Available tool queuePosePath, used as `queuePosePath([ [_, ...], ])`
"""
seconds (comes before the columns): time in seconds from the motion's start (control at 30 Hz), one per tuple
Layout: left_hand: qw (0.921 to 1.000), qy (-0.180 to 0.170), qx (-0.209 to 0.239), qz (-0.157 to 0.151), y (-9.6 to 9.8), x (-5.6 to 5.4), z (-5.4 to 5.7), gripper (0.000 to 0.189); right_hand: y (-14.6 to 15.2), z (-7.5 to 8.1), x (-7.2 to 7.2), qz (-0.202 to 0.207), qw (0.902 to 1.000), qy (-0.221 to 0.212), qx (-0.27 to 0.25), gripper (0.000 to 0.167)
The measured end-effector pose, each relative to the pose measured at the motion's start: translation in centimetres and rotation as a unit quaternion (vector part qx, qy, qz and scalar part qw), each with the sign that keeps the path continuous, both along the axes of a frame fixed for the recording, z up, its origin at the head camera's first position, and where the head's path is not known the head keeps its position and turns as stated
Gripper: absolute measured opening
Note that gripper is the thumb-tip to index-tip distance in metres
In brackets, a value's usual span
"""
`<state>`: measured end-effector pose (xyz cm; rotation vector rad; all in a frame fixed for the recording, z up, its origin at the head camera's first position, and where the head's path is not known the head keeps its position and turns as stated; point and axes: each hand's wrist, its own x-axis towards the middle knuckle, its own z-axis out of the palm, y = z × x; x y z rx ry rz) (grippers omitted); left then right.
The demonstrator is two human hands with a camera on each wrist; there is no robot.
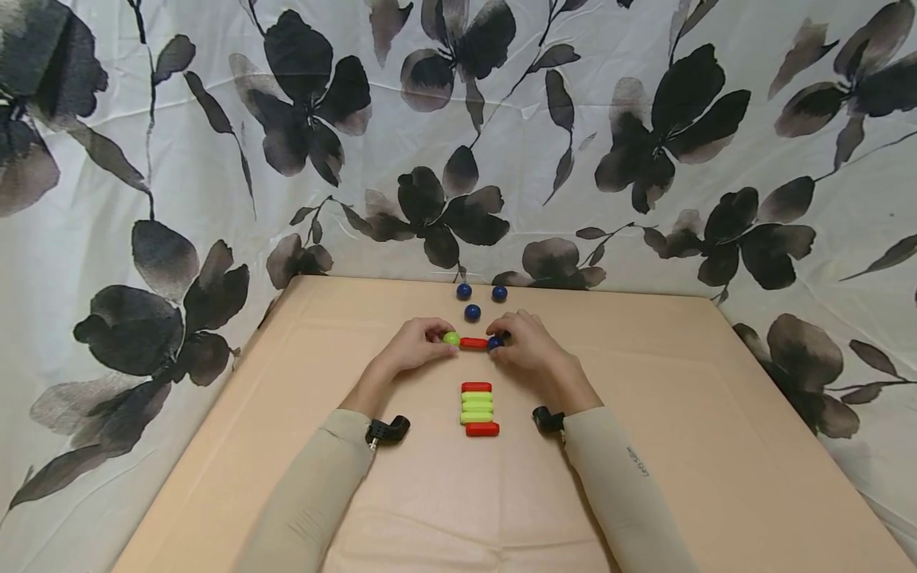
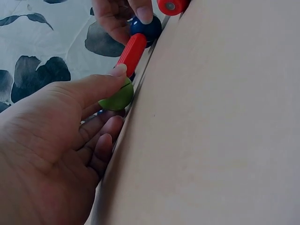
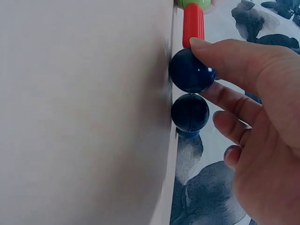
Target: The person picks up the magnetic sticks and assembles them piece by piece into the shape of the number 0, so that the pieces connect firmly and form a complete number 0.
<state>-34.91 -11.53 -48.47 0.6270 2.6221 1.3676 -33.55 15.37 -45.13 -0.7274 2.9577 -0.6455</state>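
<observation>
My left hand (image 1: 414, 345) pinches a lime-green ball (image 1: 451, 339) between thumb and fingers. A short red rod (image 1: 474, 344) joins that ball to a dark blue ball (image 1: 495, 343), forming a line across the table. On the other end, my right hand (image 1: 530, 344) grips the blue ball, its thumb on top in the right wrist view. The rod is ribbed; in the left wrist view my left thumb tip lies where the rod (image 2: 132, 54) meets the green ball (image 2: 117, 97).
Three loose blue balls, one of them the nearest blue ball (image 1: 472, 313), lie beyond my hands. Toward me is a stack of rods side by side: a red rod (image 1: 476, 387), several lime-green rods (image 1: 477, 407) and another red rod (image 1: 482, 430). A flowered cloth (image 1: 544, 159) hangs behind the tan table (image 1: 645, 374).
</observation>
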Motion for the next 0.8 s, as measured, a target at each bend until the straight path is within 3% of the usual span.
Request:
queuePosePath([
  [0.27, 0.9999, 0.000, -0.010, -0.006, 0.2, 0.1, 0.1, 0.038, 0.0, -0.3, 0.2, 0.002, 0.9998, 0.019, 0.006, 0.030],
  [0.4, 0.9999, 0.011, -0.003, 0.010, -0.2, 0.1, 0.3, 0.043, -0.1, -0.3, 0.2, 0.000, 0.9997, 0.022, 0.008, 0.031],
  [0.57, 0.9952, 0.068, 0.028, 0.065, -0.4, 0.5, 1.3, 0.028, 0.0, -0.5, 0.2, -0.010, 0.9998, 0.014, 0.007, 0.031],
  [0.63, 0.9928, 0.090, 0.032, 0.072, -0.2, 0.8, 1.9, 0.016, 0.0, -0.5, 0.3, -0.015, 0.9998, 0.010, 0.004, 0.032],
  [0.7, 0.9937, 0.097, 0.024, 0.052, 0.3, 1.3, 2.6, 0.008, 0.1, -0.5, 0.3, -0.017, 0.9998, 0.008, 0.001, 0.032],
  [0.8, 0.9970, 0.067, -0.021, -0.035, 1.4, 2.5, 3.6, 0.007, 0.0, -0.4, 0.4, -0.019, 0.9998, 0.009, -0.003, 0.031],
])
